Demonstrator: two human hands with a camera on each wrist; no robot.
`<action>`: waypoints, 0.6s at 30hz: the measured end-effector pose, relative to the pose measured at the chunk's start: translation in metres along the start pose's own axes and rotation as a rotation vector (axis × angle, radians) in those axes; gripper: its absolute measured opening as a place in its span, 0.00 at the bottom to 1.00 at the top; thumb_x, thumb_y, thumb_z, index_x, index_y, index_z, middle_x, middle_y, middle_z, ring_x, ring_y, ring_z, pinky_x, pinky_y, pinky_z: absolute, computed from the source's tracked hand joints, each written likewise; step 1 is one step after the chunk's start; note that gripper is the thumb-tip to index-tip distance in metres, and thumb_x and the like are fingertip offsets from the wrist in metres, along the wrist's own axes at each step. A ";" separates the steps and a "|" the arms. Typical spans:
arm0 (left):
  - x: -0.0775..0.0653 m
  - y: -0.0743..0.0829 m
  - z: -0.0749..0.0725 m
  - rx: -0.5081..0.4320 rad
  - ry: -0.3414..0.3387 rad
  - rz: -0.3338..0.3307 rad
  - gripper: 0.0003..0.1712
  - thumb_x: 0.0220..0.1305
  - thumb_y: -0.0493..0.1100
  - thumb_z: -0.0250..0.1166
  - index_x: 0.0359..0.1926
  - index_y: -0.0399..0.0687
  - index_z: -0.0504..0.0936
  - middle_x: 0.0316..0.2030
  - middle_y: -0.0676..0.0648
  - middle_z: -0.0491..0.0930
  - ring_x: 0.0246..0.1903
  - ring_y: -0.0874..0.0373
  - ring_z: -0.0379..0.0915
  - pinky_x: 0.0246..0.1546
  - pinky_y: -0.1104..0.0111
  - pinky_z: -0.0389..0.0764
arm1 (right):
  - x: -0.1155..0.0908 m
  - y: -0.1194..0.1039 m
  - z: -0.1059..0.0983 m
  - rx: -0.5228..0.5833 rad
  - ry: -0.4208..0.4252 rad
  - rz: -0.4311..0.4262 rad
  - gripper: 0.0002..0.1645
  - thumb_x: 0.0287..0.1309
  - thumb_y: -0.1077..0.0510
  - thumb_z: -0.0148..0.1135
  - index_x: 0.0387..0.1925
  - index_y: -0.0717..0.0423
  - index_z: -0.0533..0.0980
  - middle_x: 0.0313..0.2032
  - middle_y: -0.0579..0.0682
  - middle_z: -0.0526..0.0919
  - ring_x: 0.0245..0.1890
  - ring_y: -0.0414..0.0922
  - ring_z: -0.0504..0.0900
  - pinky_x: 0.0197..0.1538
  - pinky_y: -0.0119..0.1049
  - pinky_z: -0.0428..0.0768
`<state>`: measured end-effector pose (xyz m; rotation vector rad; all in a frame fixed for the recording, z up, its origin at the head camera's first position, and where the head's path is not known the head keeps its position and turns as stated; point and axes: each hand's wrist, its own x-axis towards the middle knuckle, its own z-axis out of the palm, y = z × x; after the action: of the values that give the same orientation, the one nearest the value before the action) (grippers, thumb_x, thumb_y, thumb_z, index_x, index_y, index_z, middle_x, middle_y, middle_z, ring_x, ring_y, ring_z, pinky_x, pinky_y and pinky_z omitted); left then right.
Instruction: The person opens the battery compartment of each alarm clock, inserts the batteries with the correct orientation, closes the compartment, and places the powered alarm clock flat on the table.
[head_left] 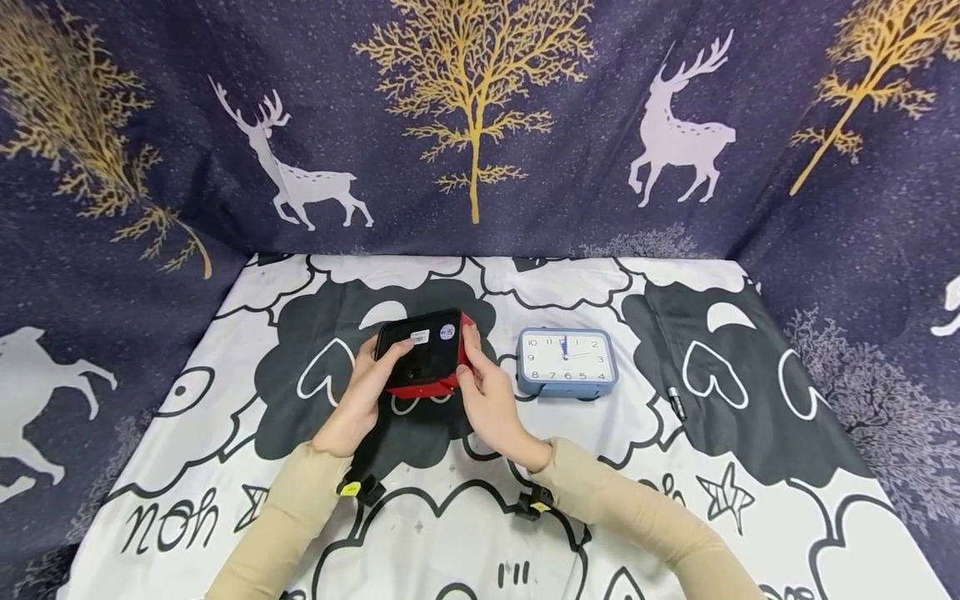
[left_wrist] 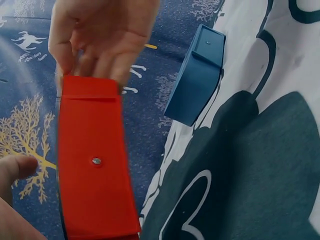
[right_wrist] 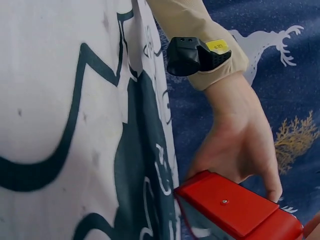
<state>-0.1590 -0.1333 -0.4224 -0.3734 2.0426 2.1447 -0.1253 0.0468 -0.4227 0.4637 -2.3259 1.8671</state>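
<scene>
A red clock (head_left: 423, 358) with a black back is held off the cloth, its back turned up toward the head camera. My left hand (head_left: 358, 404) grips its left end, thumb lying on the black back near a white label (head_left: 419, 337). At the opposite end, my right hand (head_left: 491, 404) holds the red side, fingers along the edge. The left wrist view shows the clock's red underside (left_wrist: 95, 135) with a small screw. The clock's front is mostly hidden. Right of the hands stands a blue clock (head_left: 567, 362), its white numbered dial showing; neither hand touches it.
A small dark cylindrical object (head_left: 677, 403) lies on the cloth to the right. The table is covered by a black-and-white patterned cloth (head_left: 450, 533). Dark blue curtains (head_left: 525, 200) with deer and trees stand behind and at both sides.
</scene>
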 end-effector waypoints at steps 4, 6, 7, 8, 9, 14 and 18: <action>0.001 -0.002 0.003 -0.058 -0.056 0.009 0.27 0.66 0.48 0.60 0.60 0.37 0.66 0.42 0.53 0.74 0.39 0.67 0.74 0.52 0.74 0.69 | 0.001 -0.005 0.000 -0.132 0.037 -0.128 0.31 0.64 0.71 0.46 0.69 0.62 0.62 0.70 0.56 0.61 0.72 0.46 0.59 0.68 0.45 0.64; 0.002 -0.003 0.004 -0.085 -0.073 -0.004 0.29 0.66 0.49 0.59 0.61 0.38 0.64 0.46 0.52 0.73 0.41 0.67 0.74 0.54 0.74 0.68 | 0.002 -0.007 0.001 -0.171 0.044 -0.174 0.30 0.64 0.72 0.46 0.68 0.62 0.64 0.69 0.58 0.62 0.72 0.48 0.60 0.67 0.46 0.65; 0.003 -0.004 0.004 -0.099 -0.078 -0.010 0.30 0.66 0.49 0.59 0.62 0.39 0.62 0.49 0.51 0.71 0.42 0.67 0.74 0.55 0.74 0.67 | 0.002 -0.007 0.001 -0.184 0.042 -0.186 0.30 0.64 0.72 0.47 0.68 0.62 0.64 0.69 0.58 0.62 0.71 0.48 0.60 0.67 0.46 0.65; 0.003 -0.005 0.005 -0.112 -0.082 -0.016 0.31 0.66 0.50 0.59 0.63 0.39 0.61 0.51 0.49 0.70 0.44 0.66 0.73 0.56 0.73 0.67 | 0.002 -0.008 0.001 -0.189 0.037 -0.197 0.30 0.64 0.73 0.47 0.68 0.62 0.65 0.69 0.59 0.63 0.71 0.49 0.60 0.67 0.46 0.66; 0.003 -0.006 0.005 -0.123 -0.089 -0.020 0.32 0.66 0.50 0.58 0.64 0.38 0.60 0.53 0.47 0.69 0.46 0.64 0.72 0.58 0.72 0.65 | 0.002 -0.008 0.002 -0.200 0.033 -0.209 0.30 0.63 0.73 0.47 0.67 0.62 0.65 0.69 0.59 0.63 0.71 0.49 0.60 0.66 0.46 0.68; 0.001 -0.007 0.006 -0.143 -0.156 -0.039 0.47 0.67 0.53 0.56 0.75 0.39 0.42 0.73 0.40 0.49 0.70 0.54 0.51 0.73 0.60 0.50 | 0.003 -0.012 0.004 -0.221 -0.003 -0.257 0.31 0.62 0.75 0.49 0.67 0.62 0.67 0.68 0.60 0.64 0.70 0.48 0.61 0.59 0.42 0.77; -0.001 -0.007 0.005 -0.157 -0.221 -0.034 0.57 0.68 0.57 0.53 0.73 0.49 0.17 0.76 0.48 0.21 0.75 0.55 0.18 0.74 0.53 0.29 | 0.006 -0.017 0.006 -0.239 -0.033 -0.299 0.30 0.63 0.73 0.51 0.66 0.61 0.68 0.67 0.58 0.67 0.70 0.47 0.63 0.62 0.42 0.73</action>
<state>-0.1560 -0.1278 -0.4289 -0.1782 1.7451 2.2213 -0.1249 0.0365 -0.4062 0.7659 -2.3073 1.4383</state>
